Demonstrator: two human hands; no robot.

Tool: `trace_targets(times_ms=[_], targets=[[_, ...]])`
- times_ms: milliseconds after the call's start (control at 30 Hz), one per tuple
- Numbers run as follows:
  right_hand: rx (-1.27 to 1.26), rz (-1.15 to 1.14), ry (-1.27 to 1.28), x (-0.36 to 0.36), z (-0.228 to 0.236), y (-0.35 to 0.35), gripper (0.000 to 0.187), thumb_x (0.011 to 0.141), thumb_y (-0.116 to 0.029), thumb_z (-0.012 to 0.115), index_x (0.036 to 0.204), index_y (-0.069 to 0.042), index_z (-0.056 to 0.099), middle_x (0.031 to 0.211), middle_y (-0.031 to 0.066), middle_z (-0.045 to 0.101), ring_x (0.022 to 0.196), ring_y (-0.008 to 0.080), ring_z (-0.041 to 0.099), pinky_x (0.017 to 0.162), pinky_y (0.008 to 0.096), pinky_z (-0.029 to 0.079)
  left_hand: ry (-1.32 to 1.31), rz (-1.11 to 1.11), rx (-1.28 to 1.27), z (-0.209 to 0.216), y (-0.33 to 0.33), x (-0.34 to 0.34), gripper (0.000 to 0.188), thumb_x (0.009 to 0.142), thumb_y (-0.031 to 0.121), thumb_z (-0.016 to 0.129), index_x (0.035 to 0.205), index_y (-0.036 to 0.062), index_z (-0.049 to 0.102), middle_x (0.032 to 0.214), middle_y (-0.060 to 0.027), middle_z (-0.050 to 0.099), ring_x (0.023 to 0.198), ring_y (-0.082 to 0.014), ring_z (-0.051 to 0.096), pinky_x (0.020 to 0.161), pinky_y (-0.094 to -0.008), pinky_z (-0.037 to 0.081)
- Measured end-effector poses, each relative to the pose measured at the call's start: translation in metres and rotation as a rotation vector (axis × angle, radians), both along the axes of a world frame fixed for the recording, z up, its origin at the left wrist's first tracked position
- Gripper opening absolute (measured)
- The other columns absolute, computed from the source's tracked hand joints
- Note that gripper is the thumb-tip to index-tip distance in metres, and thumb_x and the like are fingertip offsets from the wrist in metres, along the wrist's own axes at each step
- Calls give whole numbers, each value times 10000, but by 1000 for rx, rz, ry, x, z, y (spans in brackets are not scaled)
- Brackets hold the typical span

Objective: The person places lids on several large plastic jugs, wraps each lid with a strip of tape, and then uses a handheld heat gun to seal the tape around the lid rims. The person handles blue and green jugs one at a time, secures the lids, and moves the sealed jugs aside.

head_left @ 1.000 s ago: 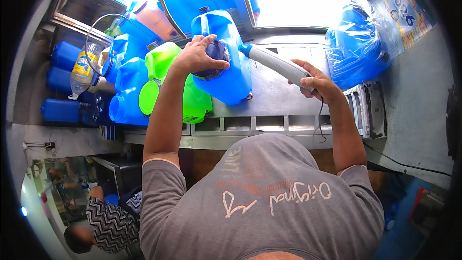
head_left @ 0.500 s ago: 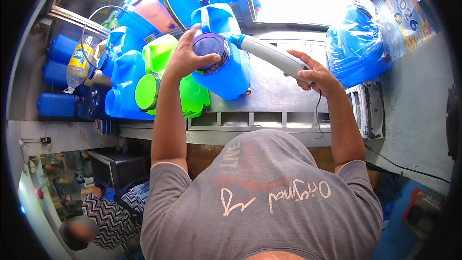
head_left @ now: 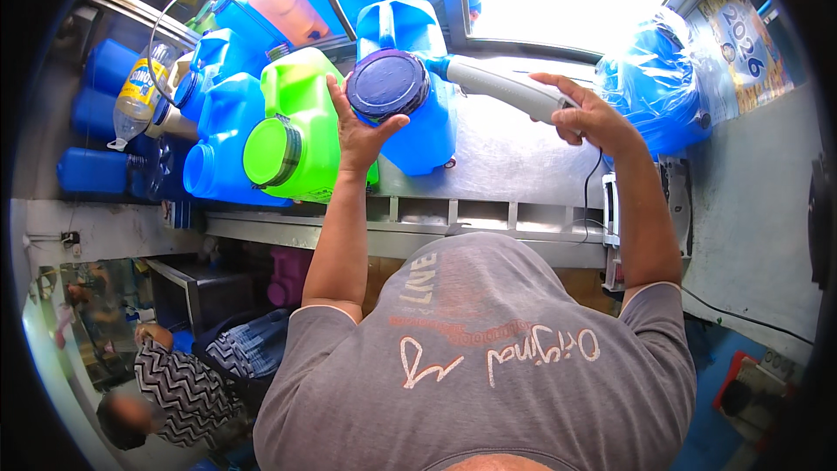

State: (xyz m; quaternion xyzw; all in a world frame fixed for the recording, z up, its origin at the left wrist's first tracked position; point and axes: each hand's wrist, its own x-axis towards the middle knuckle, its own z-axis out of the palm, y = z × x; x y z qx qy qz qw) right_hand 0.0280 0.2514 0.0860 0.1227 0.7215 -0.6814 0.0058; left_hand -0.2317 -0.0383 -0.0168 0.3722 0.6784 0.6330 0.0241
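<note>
A blue plastic water jug (head_left: pixel 427 135) stands on the metal counter, its wide dark-blue cap (head_left: pixel 386 87) facing me. My left hand (head_left: pixel 362 141) cups that cap from its left and lower sides, thumb along the bottom rim and fingers stretched up the left edge. In my right hand (head_left: pixel 597 118) is a white corded heat gun (head_left: pixel 501 87), gripped near its cord end. Its blue nozzle points left and meets the right side of the cap's neck in this view; whether they touch I cannot tell.
A green jug (head_left: pixel 305 122) and a blue jug (head_left: pixel 231 126) stand close on the left. A clear bottle (head_left: pixel 139 100) lies beyond them. At right sits a plastic-wrapped blue container (head_left: pixel 654 78). Another person (head_left: pixel 179 384) is at lower left, and the cord (head_left: pixel 586 196) hangs from the heat gun.
The jug's cap has tipped toward me and looks larger. My left hand has moved lower and to the right around it. The heat gun and my right hand have shifted slightly right.
</note>
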Motion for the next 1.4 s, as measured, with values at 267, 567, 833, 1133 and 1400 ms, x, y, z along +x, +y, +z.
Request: trace_targets(times_ms=[267, 567, 833, 1133, 1400], targets=[[357, 96, -67, -39, 43, 14, 663, 862, -256, 668, 1488, -169, 468, 904, 68, 582, 604, 88, 483, 528, 230, 424, 52, 27, -35, -2, -1, -2, 1505, 604, 413, 975, 1593, 131, -124, 1533, -227, 286, 1385, -335, 416, 1157, -429, 379], [263, 154, -117, -3, 16, 15, 745, 794, -355, 706, 1476, -147, 489, 738, 0, 523, 539, 61, 452, 487, 223, 389, 321, 274, -140, -8, 5, 25, 1517, 602, 481, 964, 1574, 34, -111, 1525, -250, 301, 1409, -354, 390, 1175, -451, 319], [296, 99, -67, 3, 25, 19, 729, 786, -323, 692, 1468, -148, 504, 788, 17, 581, 534, 57, 458, 486, 218, 422, 374, 424, -183, -15, 15, 25, 1527, 594, 580, 929, 1573, 21, -100, 1500, -303, 350, 1362, -445, 432, 1130, -505, 359], [375, 149, -55, -4, 53, 10, 759, 714, -213, 646, 1461, -194, 517, 953, 71, 634, 574, 70, 504, 507, 219, 459, 230, 326, -113, -12, 9, 26, 1459, 623, 525, 937, 1579, -3, -30, 1506, -283, 363, 1375, -414, 426, 1143, -482, 350], [439, 201, -33, -5, 60, 0, 791, 686, -220, 650, 1465, -198, 512, 987, 94, 647, 657, 95, 553, 581, 215, 488, 179, 274, -3, -17, 10, 23, 1337, 638, 458, 950, 1585, 39, 103, 1463, -258, 405, 1366, -390, 433, 1134, -470, 368]])
